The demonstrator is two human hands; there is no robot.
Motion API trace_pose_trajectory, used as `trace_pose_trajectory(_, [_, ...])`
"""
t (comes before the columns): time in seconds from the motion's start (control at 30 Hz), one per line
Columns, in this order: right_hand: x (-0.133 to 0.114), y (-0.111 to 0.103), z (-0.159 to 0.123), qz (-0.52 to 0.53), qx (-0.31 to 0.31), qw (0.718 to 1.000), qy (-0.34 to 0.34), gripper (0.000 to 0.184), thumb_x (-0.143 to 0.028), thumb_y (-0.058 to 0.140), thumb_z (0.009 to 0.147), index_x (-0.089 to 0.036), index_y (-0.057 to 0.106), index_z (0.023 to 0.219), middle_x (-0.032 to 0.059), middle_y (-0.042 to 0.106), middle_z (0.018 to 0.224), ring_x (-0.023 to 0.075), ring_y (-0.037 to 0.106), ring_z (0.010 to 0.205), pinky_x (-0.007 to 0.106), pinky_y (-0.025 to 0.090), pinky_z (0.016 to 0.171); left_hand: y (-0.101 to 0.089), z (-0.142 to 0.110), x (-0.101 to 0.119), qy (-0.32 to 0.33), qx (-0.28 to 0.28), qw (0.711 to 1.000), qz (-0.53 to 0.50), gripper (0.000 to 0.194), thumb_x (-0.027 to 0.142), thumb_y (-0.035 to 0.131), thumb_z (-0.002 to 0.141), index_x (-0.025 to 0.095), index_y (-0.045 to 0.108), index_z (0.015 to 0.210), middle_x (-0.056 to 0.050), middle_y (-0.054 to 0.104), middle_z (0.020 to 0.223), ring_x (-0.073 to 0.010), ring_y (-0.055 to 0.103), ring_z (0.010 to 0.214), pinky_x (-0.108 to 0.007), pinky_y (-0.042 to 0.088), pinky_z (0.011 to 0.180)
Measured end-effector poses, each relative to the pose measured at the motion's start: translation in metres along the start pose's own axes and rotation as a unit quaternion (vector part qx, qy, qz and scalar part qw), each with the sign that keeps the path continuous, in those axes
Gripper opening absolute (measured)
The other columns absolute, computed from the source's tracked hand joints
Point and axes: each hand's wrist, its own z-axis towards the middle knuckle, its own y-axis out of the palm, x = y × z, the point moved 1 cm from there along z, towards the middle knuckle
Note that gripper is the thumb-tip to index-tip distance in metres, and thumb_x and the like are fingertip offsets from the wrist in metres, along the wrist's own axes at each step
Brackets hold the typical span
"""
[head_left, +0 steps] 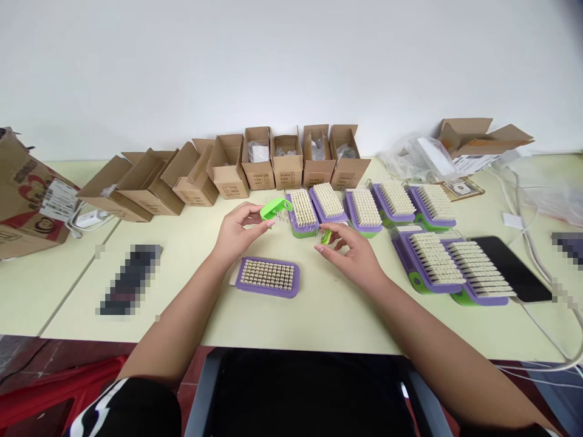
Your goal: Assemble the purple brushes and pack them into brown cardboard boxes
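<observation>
Left hand [240, 229] pinching green plastic clip [276, 209] between thumb and fingers, holding it above table, near purple-based bristle brushes [303, 209] lying bristles-up in row, leaving tufts exposed; right hand [351, 254] half-spread around small green piece [325, 237], grip unclear

Glossy green plastic piece [276, 209], matt purple plastic brush base [267, 292]

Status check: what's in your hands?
Left hand: green plastic piece. Right hand: small green piece. Purple bristle brush lying between the hands, closer in.
</observation>
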Motion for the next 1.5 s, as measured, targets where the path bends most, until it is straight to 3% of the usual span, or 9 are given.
trace_pose_trajectory(0.27, [0.005,0.002,0.001,-0.01,0.001,1.0,0.007,0.047,-0.056,0.08,0.096,-0.033,0.074,0.136,0.0078,0.079,0.125,0.0261,0.075,0.1,0.044,0.065,0.083,-0.002,-0.001,0.001,0.007,-0.002,1.0,-0.005,0.045,0.051,0.096,0.083,0.023,0.083,0.116,-0.006,0.074,0.113,-0.0198,0.077,0.094,-0.044,0.069,0.101])
trace_pose_trajectory(0.6, [0.001,0.003,-0.002,-0.033,-0.019,0.999,-0.01,0.051,-0.056,0.078,0.098,-0.032,0.07,0.142,0.0088,0.077,0.131,0.0268,0.075,0.101,0.045,0.065,0.083,0.008,-0.004,0.009,0.004,-0.023,1.0,0.013,0.052,0.055,0.098,0.079,0.022,0.083,0.116,-0.007,0.074,0.113,-0.0212,0.077,0.098,-0.046,0.067,0.105])
trace_pose_trajectory(0.8, [-0.017,0.0,-0.007,-0.114,-0.006,0.992,-0.053,0.069,-0.055,0.078,0.098,-0.033,0.056,0.16,0.0108,0.075,0.138,0.0301,0.076,0.102,0.048,0.065,0.083,0.017,-0.01,0.033,0.028,-0.042,0.998,0.033,0.047,0.054,0.094,0.085,0.023,0.082,0.119,-0.007,0.075,0.115,-0.0214,0.077,0.102,-0.043,0.067,0.104])
trace_pose_trajectory(0.97, [-0.038,-0.021,-0.031,-0.2,0.014,0.971,-0.126,0.059,-0.057,0.074,0.103,-0.031,0.062,0.154,0.0122,0.079,0.135,0.0357,0.078,0.116,0.051,0.066,0.091,0.027,-0.023,0.065,0.036,-0.076,0.992,0.099,0.037,0.048,0.089,0.092,0.025,0.082,0.118,-0.007,0.076,0.112,-0.0233,0.075,0.102,-0.042,0.064,0.098])
trace_pose_trajectory(1.07, [-0.038,-0.039,-0.067,-0.239,0.046,0.961,-0.133,0.053,-0.055,0.075,0.103,-0.031,0.065,0.149,0.0123,0.08,0.134,0.0362,0.079,0.117,0.052,0.067,0.094,0.042,-0.034,0.081,-0.001,-0.153,0.978,0.138,0.035,0.049,0.086,0.094,0.028,0.083,0.122,-0.007,0.079,0.118,-0.0269,0.076,0.106,-0.044,0.062,0.099])
trace_pose_trajectory(1.2, [-0.021,-0.059,-0.127,-0.264,0.048,0.959,-0.093,0.05,-0.05,0.075,0.104,-0.032,0.064,0.149,0.0132,0.08,0.131,0.037,0.08,0.115,0.052,0.069,0.092,0.075,-0.046,0.096,-0.042,-0.273,0.941,0.194,0.046,0.056,0.083,0.094,0.028,0.082,0.131,-0.008,0.082,0.123,-0.0327,0.077,0.109,-0.045,0.063,0.094])
trace_pose_trajectory(1.33, [-0.002,-0.069,-0.17,-0.3,0.065,0.951,-0.038,0.05,-0.052,0.073,0.104,-0.032,0.065,0.149,0.0129,0.08,0.131,0.0374,0.082,0.107,0.051,0.07,0.079,0.114,-0.051,0.105,-0.02,-0.381,0.882,0.276,0.063,0.051,0.075,0.1,0.022,0.065,0.155,-0.015,0.075,0.143,-0.0363,0.074,0.126,-0.046,0.059,0.104])
trace_pose_trajectory(1.43, [0.005,-0.07,-0.185,-0.328,0.07,0.942,-0.012,0.052,-0.055,0.071,0.104,-0.031,0.065,0.15,0.0136,0.081,0.129,0.0382,0.082,0.107,0.05,0.069,0.078,0.141,-0.05,0.107,0.013,-0.441,0.836,0.327,0.056,0.043,0.068,0.104,0.018,0.064,0.153,-0.018,0.075,0.14,-0.037,0.073,0.126,-0.046,0.059,0.102])
trace_pose_trajectory(1.5, [0.008,-0.067,-0.188,-0.356,0.074,0.931,-0.006,0.053,-0.058,0.069,0.105,-0.029,0.066,0.149,0.013,0.083,0.118,0.0369,0.083,0.099,0.046,0.066,0.071,0.157,-0.047,0.105,0.032,-0.454,0.82,0.346,0.052,0.035,0.065,0.104,0.017,0.063,0.152,-0.017,0.075,0.136,-0.0364,0.073,0.125,-0.046,0.059,0.1])
